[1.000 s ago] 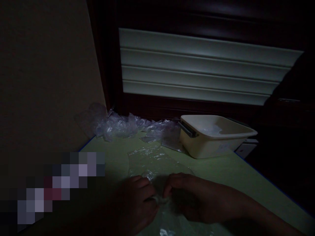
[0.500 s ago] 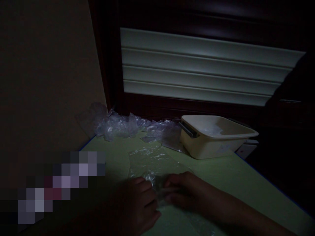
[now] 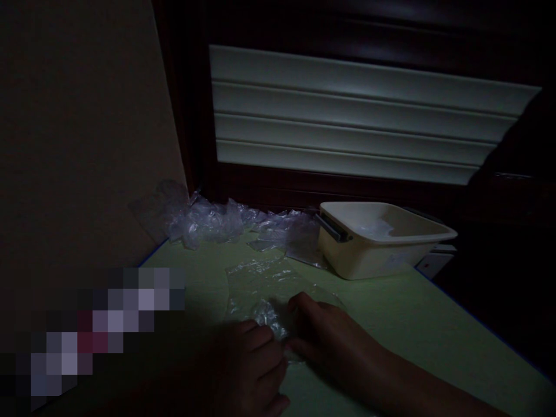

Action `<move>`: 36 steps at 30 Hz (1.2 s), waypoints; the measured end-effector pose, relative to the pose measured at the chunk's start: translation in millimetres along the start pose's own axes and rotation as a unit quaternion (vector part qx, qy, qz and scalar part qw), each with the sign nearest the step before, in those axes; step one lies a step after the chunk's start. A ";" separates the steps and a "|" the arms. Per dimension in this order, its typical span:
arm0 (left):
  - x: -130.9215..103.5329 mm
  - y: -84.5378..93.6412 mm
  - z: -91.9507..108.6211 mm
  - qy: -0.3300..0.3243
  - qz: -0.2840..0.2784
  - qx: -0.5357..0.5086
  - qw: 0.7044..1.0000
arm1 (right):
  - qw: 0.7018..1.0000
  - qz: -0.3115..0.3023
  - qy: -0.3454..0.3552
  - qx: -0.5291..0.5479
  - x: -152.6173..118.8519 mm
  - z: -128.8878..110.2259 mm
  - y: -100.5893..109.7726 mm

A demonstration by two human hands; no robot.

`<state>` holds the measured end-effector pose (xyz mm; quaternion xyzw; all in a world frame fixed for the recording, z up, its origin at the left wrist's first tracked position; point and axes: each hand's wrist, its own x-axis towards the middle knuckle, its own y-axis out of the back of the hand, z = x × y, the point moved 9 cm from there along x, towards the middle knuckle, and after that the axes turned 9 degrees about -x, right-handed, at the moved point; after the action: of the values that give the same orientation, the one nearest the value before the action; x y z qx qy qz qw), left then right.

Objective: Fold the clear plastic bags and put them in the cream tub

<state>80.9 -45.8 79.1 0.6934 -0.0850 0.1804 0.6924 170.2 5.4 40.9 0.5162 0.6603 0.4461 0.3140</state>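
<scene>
A clear, crinkled plastic bag (image 3: pixel 256 284) lies flat on the pale green tabletop (image 3: pixel 204 284), its near part bunched up between my two hands. My left hand (image 3: pixel 263 368) has its fingers curled down on the near edge of the bag; the fingertips are dim. To the right, my right hand (image 3: pixel 324 330) is bent over the bag, with the index finger and thumb apart and their tips beside the bunched film. Shadow hides the rest of its fingers.
Crumpled clear plastic bags (image 3: pixel 212 223) are heaped along the back edge by the wall. A cream plastic bin (image 3: pixel 373 258) with dark handles stands at the back right, with some pale film inside. A pixelated patch covers the left side. A louvred panel (image 3: pixel 347 116) rises behind.
My right hand has lifted slightly, its index finger and thumb spreading apart. My left hand has shifted a little right and down. The film seen below my right hand no longer shows there.
</scene>
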 end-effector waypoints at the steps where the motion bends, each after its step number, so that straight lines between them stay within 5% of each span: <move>1: -0.3 -3.3 -1.3 0.006 -0.008 -0.002 1.000 | 1.000 0.001 0.001 -0.001 -0.2 -0.1 0.2; 9: -1.8 -6.6 -2.0 0.013 -0.019 -0.008 1.000 | 0.998 0.024 0.039 -0.049 1.9 -6.5 7.5; 14: -0.2 -5.9 0.3 0.023 -0.035 0.003 0.999 | 0.982 0.082 0.142 -0.094 -2.7 -28.8 15.3; 18: -0.8 -6.7 -2.3 0.048 -0.029 -0.020 0.998 | 0.975 0.057 0.194 -0.088 -6.9 -38.0 7.7; 30: -4.6 -1.3 -3.1 0.054 0.007 0.063 0.997 | 0.973 -0.023 0.206 -0.098 -13.7 -46.5 15.7; 36: -7.8 -7.6 1.5 0.060 0.023 0.060 0.996 | 0.978 -0.002 0.187 -0.090 -12.5 -44.0 26.2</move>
<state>76.8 -48.1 69.2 0.7194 -0.0485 0.2422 0.6492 145.6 -16.5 82.0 0.3915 0.6655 0.5919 0.2312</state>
